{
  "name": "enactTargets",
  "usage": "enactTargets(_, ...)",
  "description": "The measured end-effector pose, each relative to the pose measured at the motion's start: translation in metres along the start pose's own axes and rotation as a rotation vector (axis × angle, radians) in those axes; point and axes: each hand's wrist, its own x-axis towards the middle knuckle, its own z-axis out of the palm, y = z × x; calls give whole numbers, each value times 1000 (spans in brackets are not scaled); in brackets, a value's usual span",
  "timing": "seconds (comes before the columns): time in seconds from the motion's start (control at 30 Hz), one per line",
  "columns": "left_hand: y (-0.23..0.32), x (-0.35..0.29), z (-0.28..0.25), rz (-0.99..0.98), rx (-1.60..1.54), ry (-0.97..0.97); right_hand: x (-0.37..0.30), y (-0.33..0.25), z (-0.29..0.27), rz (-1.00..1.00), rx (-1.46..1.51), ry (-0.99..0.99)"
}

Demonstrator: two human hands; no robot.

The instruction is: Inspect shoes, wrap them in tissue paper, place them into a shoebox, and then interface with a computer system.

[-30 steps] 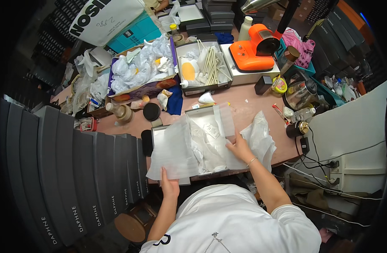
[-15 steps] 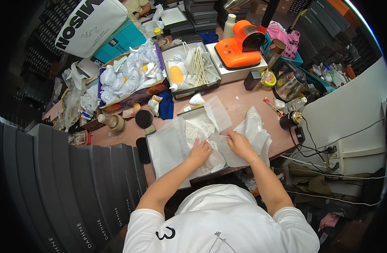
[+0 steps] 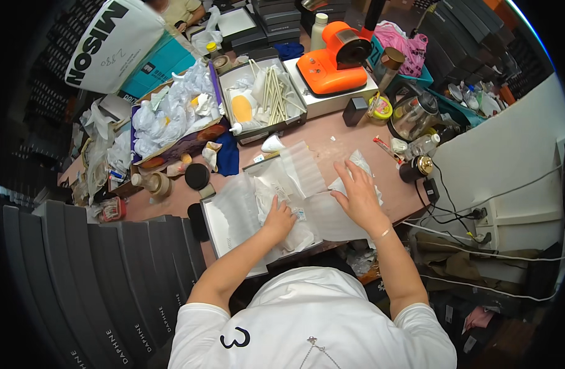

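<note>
In front of me lies an open shallow box (image 3: 216, 229) with a white inside, lined with translucent tissue paper (image 3: 232, 198). White wrapped bundles (image 3: 267, 187) rest in it; what is inside them is hidden. My left hand (image 3: 279, 219) lies on the near bundle with its fingers spread, beside a small printed label (image 3: 301, 214). My right hand (image 3: 359, 198) is open above the table, fingers apart and holding nothing. Beneath its fingers, partly hidden, sits another white paper-wrapped bundle (image 3: 360, 161). A tissue flap hangs out over the box's right side.
At the back stand an orange machine (image 3: 335, 64), a tray of pale sticks (image 3: 271, 130) and a carton of crumpled paper (image 3: 165, 120). A jar (image 3: 416, 168), bottles and cables line the right. Dark shoe boxes (image 3: 104, 270) rise at left. Another person sits far back.
My right hand has let go of the tissue edge and lifted up and away, its fingers spreading over the bundle at the right. My left hand stays on the wrapped bundle.
</note>
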Motion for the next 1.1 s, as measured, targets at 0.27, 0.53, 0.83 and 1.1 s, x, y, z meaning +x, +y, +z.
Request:
enactTargets(0.27, 61, -160, -45, -700, -1184, -431, -64, -69, 85, 0, 635, -451)
enactTargets(0.53, 89, -131, -13, -1242, -1889, 957, -103, -43, 195, 302, 566, -464)
enactTargets(0.83, 47, -108, -49, -456, -840, 532, -66, -45, 189, 185, 563, -510)
enactTargets(1.1, 4, 9, -26, -171, -188, -436, -23, 34, 70, 501, 782, 106)
